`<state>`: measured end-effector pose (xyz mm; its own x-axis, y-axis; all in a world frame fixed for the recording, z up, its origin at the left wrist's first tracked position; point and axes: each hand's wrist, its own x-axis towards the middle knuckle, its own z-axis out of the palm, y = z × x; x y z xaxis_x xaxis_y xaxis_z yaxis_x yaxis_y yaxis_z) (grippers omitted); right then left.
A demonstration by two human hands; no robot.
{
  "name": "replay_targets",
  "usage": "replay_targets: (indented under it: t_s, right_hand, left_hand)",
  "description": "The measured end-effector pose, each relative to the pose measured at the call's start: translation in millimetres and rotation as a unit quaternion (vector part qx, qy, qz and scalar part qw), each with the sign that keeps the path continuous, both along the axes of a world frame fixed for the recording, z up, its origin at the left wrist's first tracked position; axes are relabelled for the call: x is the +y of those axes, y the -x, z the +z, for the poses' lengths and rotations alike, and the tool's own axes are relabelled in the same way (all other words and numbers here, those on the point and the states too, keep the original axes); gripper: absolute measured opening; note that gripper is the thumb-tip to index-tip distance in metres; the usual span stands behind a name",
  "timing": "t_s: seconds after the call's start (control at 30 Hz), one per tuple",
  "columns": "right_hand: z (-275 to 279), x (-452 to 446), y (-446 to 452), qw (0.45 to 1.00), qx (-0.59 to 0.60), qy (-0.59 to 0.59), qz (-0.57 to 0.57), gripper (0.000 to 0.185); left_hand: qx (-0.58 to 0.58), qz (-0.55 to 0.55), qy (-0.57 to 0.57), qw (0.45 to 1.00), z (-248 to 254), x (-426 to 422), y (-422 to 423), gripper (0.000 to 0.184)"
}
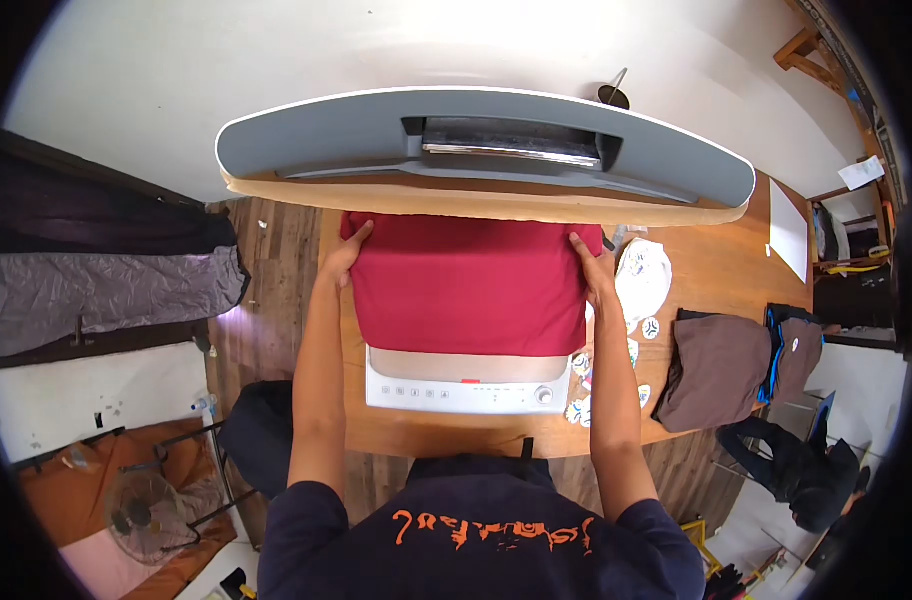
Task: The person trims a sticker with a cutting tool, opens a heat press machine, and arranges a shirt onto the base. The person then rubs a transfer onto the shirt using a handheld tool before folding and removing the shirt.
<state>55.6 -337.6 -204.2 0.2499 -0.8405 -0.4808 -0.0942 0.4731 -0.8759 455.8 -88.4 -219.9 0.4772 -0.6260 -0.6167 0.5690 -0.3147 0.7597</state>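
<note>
A dark red cloth [466, 285] lies spread over the lower plate of a white heat press [466, 395], hanging over its sides. My left hand [350, 252] grips the cloth at its upper left edge, thumb on top and the other fingers mostly hidden under it. At the upper right edge, my right hand [595, 265] holds it the same way. The far edge of the cloth passes beneath the raised grey upper part [336, 140] of the press. Buttons and a knob show on the front panel.
Right of the press are a white cloth [644, 280], several round stickers [651, 328] and folded brown garments [716, 365] on the wooden table [716, 260]. Dark and grey garments [106, 300] hang at left, above a fan [148, 515]. Another person [811, 475] is at lower right.
</note>
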Motion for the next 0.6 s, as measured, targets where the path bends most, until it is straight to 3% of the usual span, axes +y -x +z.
replay_targets:
  t_s: [0.03, 0.1, 0.2, 0.23, 0.4, 0.6]
  right_hand:
    - [-8, -2, 1, 0.999, 0.029, 0.023, 0.010, 0.042]
    - [-6, -4, 0, 0.991, 0.085, 0.096, 0.028, 0.043]
    - [-7, -1, -1, 0.963, 0.112, 0.242, 0.039, 0.041]
    - [-7, 2, -1, 0.948, 0.112, 0.296, 0.040, 0.040]
    - [12, 17, -13, 0.938, 0.097, 0.327, 0.056, 0.039]
    - [36, 27, -16, 0.912, 0.087, 0.401, 0.024, 0.039]
  left_hand:
    - [-0.141, 0.008, 0.023, 0.990, -14, -1, -3, 0.054]
    - [-0.413, 0.023, 0.067, 0.908, -31, -5, -7, 0.054]
    - [-0.603, -0.002, 0.001, 0.798, -19, -6, -4, 0.034]
    - [-0.570, -0.015, 0.018, 0.821, -18, -8, -3, 0.031]
    - [-0.427, -0.059, 0.069, 0.899, -9, -6, 0, 0.027]
    - [-0.495, -0.025, 0.069, 0.866, 50, -8, 34, 0.050]
